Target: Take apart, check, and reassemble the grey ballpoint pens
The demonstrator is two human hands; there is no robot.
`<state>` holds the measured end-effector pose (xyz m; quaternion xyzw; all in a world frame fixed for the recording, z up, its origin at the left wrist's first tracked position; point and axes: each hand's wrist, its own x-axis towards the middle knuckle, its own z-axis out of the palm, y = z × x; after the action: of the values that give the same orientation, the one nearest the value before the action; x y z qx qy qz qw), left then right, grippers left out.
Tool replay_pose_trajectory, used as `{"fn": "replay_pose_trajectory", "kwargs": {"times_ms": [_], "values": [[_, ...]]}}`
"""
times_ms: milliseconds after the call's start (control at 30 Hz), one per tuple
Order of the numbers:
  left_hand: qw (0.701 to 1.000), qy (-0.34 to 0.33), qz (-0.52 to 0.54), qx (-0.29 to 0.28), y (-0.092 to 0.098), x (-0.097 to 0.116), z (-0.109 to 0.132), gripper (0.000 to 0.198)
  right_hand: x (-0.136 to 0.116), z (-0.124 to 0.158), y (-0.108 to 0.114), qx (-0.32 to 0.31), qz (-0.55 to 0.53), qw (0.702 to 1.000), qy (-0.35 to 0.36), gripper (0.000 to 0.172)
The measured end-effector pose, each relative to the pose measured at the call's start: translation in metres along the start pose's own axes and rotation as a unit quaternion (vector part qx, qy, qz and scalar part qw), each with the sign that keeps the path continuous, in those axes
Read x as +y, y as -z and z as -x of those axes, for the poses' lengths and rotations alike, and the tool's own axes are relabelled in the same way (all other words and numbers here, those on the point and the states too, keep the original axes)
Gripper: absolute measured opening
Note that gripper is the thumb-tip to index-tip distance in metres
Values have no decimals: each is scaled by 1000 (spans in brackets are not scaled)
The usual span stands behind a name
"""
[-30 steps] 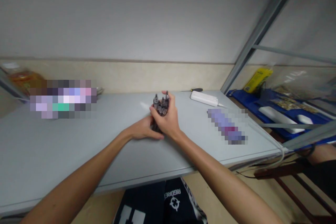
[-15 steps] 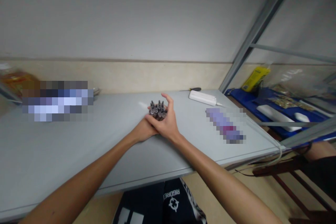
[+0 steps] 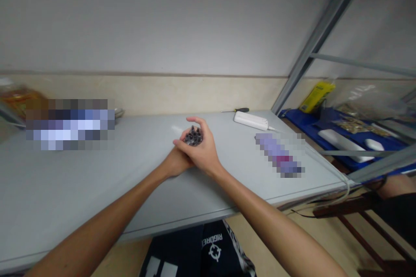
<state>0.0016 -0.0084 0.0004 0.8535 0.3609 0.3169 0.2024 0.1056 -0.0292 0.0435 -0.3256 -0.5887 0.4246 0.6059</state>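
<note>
A tight bundle of dark, shiny metal pieces with round ends and thin stems, like bolts (image 3: pixel 193 136), is held just over the table. My left hand (image 3: pixel 178 160) cups it from below and the left, with its fingers mostly hidden. Around the right side curls my right hand (image 3: pixel 206 147), thumb across the front and index finger arched over the far side. Both hands are closed on the bundle and touch each other at the palms. The exact kind of the pieces is too small to tell.
On the grey table (image 3: pixel 97 190) lie a white power strip (image 3: pixel 251 120) with a cord and a screwdriver (image 3: pixel 241 110). Blurred-out items lie left and right. Beyond a metal frame post (image 3: pixel 302 60), a blue surface holds a yellow packet (image 3: pixel 316 96). Another person's arm (image 3: pixel 398 187) shows at right.
My right hand has closed further around the bolts, its index finger moving left over them. The bundle now sits lower and more enclosed. My left hand has barely moved.
</note>
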Motion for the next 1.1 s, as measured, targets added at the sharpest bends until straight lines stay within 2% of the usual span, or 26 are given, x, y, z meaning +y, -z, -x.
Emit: {"fn": "replay_pose_trajectory", "kwargs": {"times_ms": [67,133,233,433,533,633,733,867,1100], "values": [[1000,-3,20,20,1,1,0,55,-2,-1,-1,6,12,1000,-3,33],[998,0,47,46,2,4,-1,57,-2,-2,-1,7,6,1000,-6,27],[995,11,81,65,2,8,-1,57,0,-3,-1,7,-17,1000,-6,33],[990,44,116,63,4,14,-2,50,3,-4,-1,16,-56,998,-33,43],[991,38,110,62,4,15,-3,42,1,-4,-3,14,-63,997,-31,52],[992,31,104,67,4,16,-3,45,0,-4,-3,14,-76,997,-17,58],[989,44,124,60,3,16,-2,49,2,-4,-2,22,-105,994,-15,61],[980,80,182,30,1,13,-1,43,5,-7,1,29,-120,992,-18,63],[970,84,223,42,0,11,-2,41,0,-10,3,23,-108,993,-44,63]]}}
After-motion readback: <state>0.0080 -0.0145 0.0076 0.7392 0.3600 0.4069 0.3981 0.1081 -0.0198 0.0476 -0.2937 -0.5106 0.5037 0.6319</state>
